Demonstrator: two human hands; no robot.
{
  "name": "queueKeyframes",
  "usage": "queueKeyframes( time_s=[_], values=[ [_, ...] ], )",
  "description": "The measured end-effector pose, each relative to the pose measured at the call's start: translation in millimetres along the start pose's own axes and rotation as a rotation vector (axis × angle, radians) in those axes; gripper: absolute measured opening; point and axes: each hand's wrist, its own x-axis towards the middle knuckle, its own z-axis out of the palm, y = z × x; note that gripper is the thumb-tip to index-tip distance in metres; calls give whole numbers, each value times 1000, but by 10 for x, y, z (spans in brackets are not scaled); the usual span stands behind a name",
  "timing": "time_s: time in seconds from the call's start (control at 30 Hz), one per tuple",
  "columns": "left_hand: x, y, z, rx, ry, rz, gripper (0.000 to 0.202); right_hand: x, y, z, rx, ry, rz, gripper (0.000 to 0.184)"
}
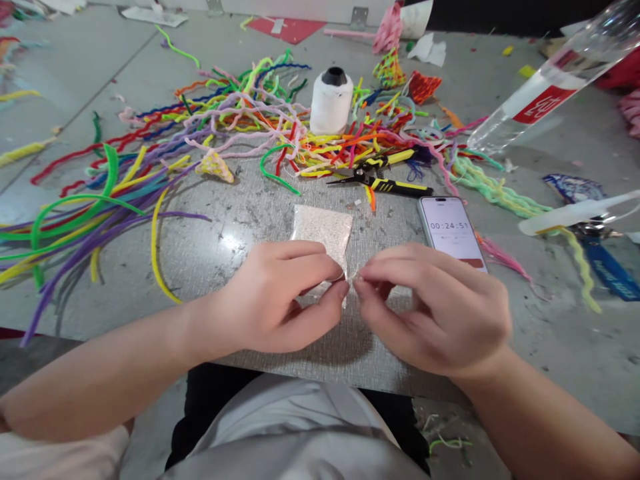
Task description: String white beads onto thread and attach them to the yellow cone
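Over the near middle of the table, my left hand [285, 293] and my right hand [435, 307] face each other, fingertips almost meeting. Thumb and forefinger of the left hand are pinched, with a thin pale thread [339, 276] showing at the tips. The right hand pinches too, on something tiny and pale that is too small to name. Just behind the left fingers lies a small clear bag of tiny pale beads [323, 227], partly covered by that hand.
Beyond the bag are a white thread spool [331, 103], black-and-yellow pliers [380, 179] and a heap of colourful pipe cleaners [240, 100]. A phone with a running timer [450, 227] lies by my right hand. Farther right are a water bottle [545, 93] and a glue bottle [565, 215].
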Motion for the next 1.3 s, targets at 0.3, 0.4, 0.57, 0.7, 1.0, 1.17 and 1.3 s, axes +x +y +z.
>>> queueKeyframes(
  time_s=[0.3, 0.4, 0.57, 0.7, 1.0, 1.17, 1.3],
  values=[
    [52, -2, -10, -323, -65, -259, 25, -51, 163, 75, 1045, 36, 854, 18],
    [55, -7, 14, -470, -117, -404, 22, -59, 271, 73, 1108, 53, 952, 22],
    [68, -49, 29, -682, -162, -629, 20, -98, 436, 109, 1114, 90, 1017, 24],
    [70, -98, 43, -872, -211, -821, 22, -54, 347, 125, 1204, 43, 1150, 25],
    [108, -78, 62, -1222, -275, -1060, 25, 65, -33, 141, 1133, 80, 1337, 16],
    [104, -80, 67, -1258, -250, -1057, 24, -8, -46, 155, 1036, -3, 1199, 20],
    [101, -77, 72, -1235, -243, -1039, 23, -26, -52, 165, 997, -31, 1157, 21]
  ],
)
